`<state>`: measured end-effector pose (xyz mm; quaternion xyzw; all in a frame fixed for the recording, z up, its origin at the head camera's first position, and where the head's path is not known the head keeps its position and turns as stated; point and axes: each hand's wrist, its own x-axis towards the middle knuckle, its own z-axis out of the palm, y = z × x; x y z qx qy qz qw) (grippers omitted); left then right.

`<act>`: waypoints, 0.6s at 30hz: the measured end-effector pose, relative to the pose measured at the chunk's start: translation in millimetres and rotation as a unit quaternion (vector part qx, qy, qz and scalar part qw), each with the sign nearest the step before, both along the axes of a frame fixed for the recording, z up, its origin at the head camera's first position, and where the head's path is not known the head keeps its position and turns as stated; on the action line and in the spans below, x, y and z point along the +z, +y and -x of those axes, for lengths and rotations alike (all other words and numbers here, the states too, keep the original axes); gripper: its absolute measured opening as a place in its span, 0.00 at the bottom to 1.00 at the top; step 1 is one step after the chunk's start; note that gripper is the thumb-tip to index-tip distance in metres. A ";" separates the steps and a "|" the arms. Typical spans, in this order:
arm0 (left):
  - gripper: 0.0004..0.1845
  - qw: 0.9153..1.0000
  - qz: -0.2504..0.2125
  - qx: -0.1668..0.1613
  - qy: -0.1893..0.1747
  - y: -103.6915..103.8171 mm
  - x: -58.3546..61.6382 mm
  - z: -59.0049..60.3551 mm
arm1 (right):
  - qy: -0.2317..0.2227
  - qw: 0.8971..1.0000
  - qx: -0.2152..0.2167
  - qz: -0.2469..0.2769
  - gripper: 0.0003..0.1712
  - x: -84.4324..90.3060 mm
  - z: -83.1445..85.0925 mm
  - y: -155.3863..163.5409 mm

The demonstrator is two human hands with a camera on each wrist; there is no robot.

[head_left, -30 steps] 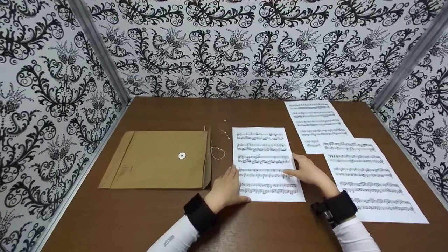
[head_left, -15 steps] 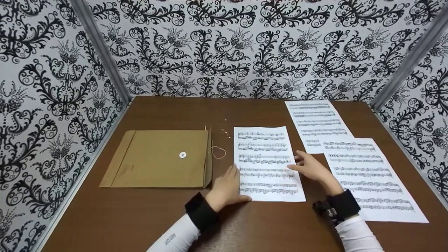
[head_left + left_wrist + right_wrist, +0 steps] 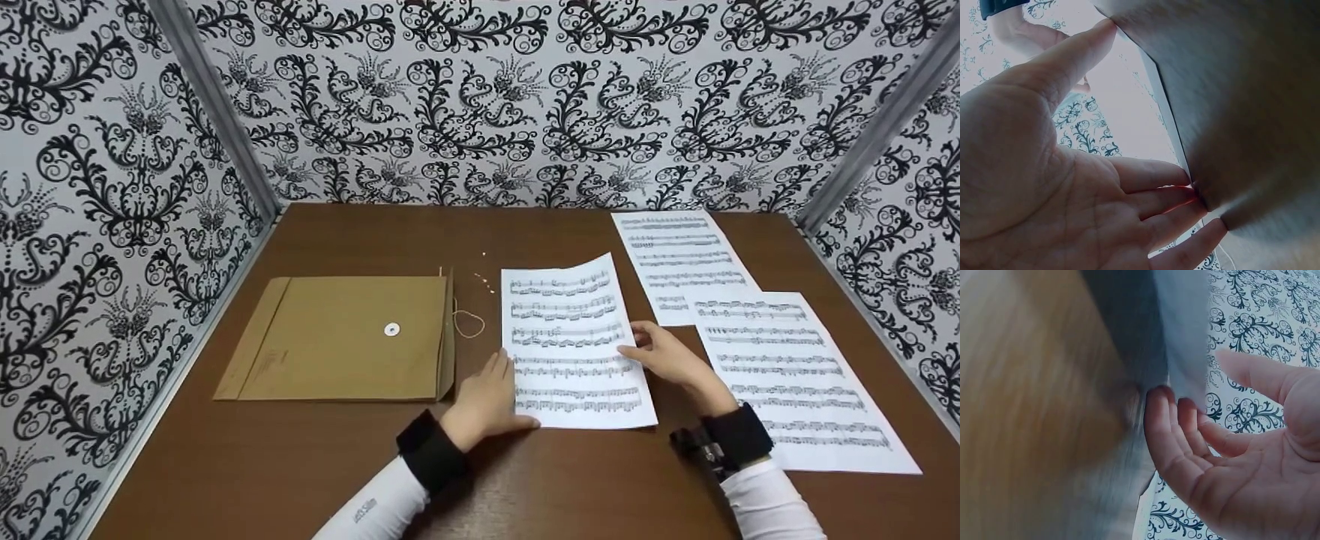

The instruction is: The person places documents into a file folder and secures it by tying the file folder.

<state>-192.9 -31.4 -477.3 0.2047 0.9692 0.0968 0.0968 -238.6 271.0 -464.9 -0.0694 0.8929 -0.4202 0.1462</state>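
A sheet of printed music (image 3: 570,337) lies in the middle of the brown table (image 3: 375,232). My left hand (image 3: 501,390) rests flat at its left edge, fingers straight against the paper (image 3: 1241,84) and thumb at the near corner. My right hand (image 3: 649,349) is at the right edge. Its fingertips (image 3: 1157,405) are under the paper (image 3: 1179,320) and the thumb is spread apart above it. The sheet's right side and far corner are raised off the table.
A tan string-tie envelope (image 3: 345,337) lies left of the sheet, its loose string (image 3: 469,324) between them. Two more music sheets lie to the right, one far (image 3: 679,259) and one near (image 3: 787,375), overlapping. Patterned walls close in three sides.
My right hand has slid from on top of the sheet to its right edge and raised that side. The left hand has stayed at the left edge.
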 end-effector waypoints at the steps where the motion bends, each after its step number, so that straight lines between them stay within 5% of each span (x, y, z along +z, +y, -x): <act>1: 0.59 1.000 0.001 -0.001 0.001 0.0 0.0 0.0 | 0.000 1.000 0.005 0.004 0.38 0.3 -0.1 0.0; 18: 0.59 1.000 -0.003 -0.006 -0.007 -2.3 3.5 0.9 | -0.007 0.996 0.047 0.073 0.32 6.7 -0.6 -2.5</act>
